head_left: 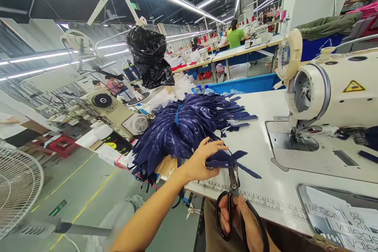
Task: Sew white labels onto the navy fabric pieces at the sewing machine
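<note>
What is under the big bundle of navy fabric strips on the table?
The bundle of navy strips lies on the white sewing table. A brownish sheet shows under its near edge. What lies beneath its middle is covered.

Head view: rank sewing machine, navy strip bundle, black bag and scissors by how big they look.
1. sewing machine, cut off at the frame edge.
2. navy strip bundle.
3. black bag and scissors in the right hand: alike in span; the bag is farther back, so unranked.
</note>
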Demonstrator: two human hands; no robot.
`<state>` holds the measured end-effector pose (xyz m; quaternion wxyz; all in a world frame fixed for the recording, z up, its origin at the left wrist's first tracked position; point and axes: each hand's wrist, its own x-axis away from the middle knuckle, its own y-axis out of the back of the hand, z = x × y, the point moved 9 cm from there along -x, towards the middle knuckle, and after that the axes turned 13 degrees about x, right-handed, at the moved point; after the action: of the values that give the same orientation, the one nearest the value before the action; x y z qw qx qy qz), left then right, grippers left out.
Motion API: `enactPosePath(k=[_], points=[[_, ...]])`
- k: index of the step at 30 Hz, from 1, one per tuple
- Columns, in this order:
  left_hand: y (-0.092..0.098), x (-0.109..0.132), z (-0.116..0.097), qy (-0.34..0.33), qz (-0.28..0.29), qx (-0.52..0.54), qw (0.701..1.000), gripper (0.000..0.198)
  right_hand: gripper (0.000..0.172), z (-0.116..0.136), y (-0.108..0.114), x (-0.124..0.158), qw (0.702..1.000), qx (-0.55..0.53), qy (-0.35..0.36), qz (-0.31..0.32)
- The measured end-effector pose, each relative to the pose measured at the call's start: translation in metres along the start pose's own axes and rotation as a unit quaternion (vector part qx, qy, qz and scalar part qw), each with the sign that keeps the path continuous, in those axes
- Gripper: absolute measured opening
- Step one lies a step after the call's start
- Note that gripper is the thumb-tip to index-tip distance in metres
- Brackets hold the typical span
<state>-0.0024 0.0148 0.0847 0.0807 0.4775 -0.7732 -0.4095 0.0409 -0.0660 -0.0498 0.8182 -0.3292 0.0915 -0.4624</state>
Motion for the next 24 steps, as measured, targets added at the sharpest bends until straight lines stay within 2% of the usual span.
enactPosePath(k=[2,3,8,11,14,17,20,22,24], points=[[-0.011,0.0,0.011,0.034,0.024,-0.008,0.999,0.016,0.057,0.006,-0.003,-0.001,1.0,0.001,0.002,0.001],[-0.013,0.001,0.017,0.055,0.009,-0.012,0.998,0.013,0.057,0.008,-0.003,0.0,1.0,0.016,-0.001,0.0],[0.006,0.013,0.038,0.146,-0.154,0.042,0.976,0.008,0.054,0.001,0.013,0.011,0.995,0.097,-0.009,-0.031],[0.02,0.022,0.044,0.179,-0.236,0.111,0.948,0.011,0.056,-0.014,0.011,0.012,0.998,0.043,-0.037,-0.012],[0.026,0.025,0.044,0.186,-0.271,0.153,0.932,0.018,0.062,-0.024,-0.006,0.008,0.995,-0.05,-0.071,0.041],[0.026,0.028,0.044,0.194,-0.277,0.169,0.926,0.018,0.066,-0.017,-0.017,0.001,0.992,-0.091,-0.074,0.05],[0.024,0.033,0.041,0.215,-0.25,0.171,0.928,0.016,0.065,0.0,-0.006,-0.004,0.996,-0.082,-0.039,-0.006],[0.019,0.039,0.039,0.235,-0.189,0.161,0.94,0.012,0.063,0.012,0.006,-0.004,0.997,-0.067,-0.008,-0.045],[0.014,0.05,0.036,0.26,-0.098,0.128,0.952,0.008,0.06,0.023,0.018,-0.001,0.995,-0.053,0.024,-0.076]])
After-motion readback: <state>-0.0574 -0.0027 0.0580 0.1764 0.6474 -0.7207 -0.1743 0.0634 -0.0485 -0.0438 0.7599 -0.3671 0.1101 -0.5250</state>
